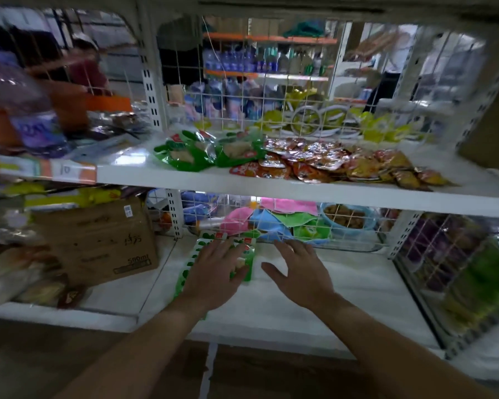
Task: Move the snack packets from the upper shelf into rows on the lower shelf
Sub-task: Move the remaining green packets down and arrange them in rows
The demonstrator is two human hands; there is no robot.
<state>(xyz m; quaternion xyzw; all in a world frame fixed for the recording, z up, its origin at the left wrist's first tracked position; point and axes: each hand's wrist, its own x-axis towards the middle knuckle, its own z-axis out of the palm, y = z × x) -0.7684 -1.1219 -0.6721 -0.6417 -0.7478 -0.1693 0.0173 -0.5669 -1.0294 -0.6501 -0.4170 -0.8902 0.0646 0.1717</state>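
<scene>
In the lower centre of the frame both forearms reached up and forward from the bottom edge, wrists low and palms turned down. The left hand lay flat with straight fingers on the green packets already on the lower shelf, pressing rather than gripping, probably to settle them flat and square at the head of a row. The right hand was just beside it, fingers spread and holding nothing, over bare shelf to the right of those packets; whether it touched the surface could not be told. It seemed placed to steady the packets' edge or to mark where the next one belongs. At lower left a cardboard box stood on the same level. Behind the hands a wire mesh back showed coloured cloths beyond it. Higher, in the middle of the frame, the upper shelf carried most of the stock: more green packets at its left, a loose heap of red packets in the centre and yellow-brown packets to the right, so the job looked barely begun.
</scene>
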